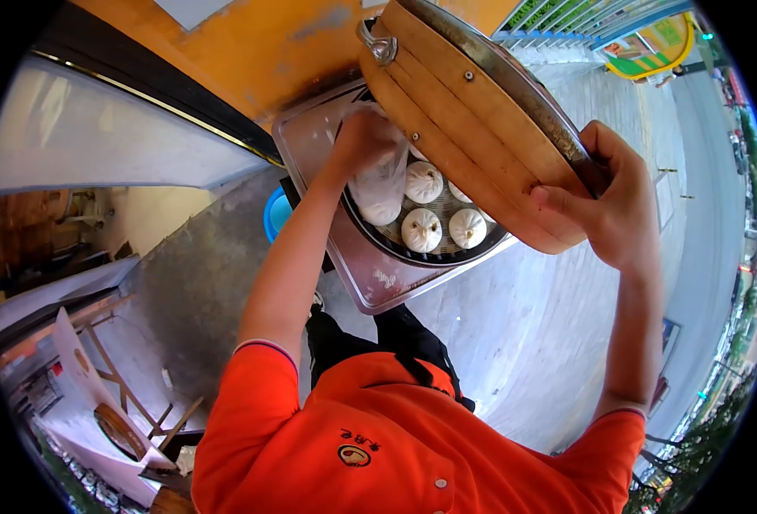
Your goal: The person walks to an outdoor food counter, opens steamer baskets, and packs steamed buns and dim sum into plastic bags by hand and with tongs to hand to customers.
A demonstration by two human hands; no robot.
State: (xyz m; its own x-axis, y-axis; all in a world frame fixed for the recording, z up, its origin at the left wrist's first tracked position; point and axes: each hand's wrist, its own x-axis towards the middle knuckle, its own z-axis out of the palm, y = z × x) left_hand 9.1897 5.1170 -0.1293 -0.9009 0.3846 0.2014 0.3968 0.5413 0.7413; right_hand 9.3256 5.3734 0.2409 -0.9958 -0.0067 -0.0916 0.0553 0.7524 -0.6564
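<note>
My right hand [614, 206] grips the edge of a round wooden steamer lid [481, 128], thumb on its side, holding it tilted up over a steamer basket [413, 259]. A metal handle [380, 44] juts from the lid's far left. In the basket sit several white pleated steamed buns [421, 230] on a mesh liner; the lid hides some. My left hand [368, 141] is closed on a clear plastic bag [370, 178] at the basket's left side. The bag covers a bun [382, 211] there; whether that bun is inside it I cannot tell. The left fingers are partly hidden.
The basket stands on a metal tray [374, 287] beside an orange wall [284, 51]. A blue basin [277, 212] is on the floor to the left. At lower left stands a board on a wooden frame [113, 377]. A road [704, 214] runs along the right.
</note>
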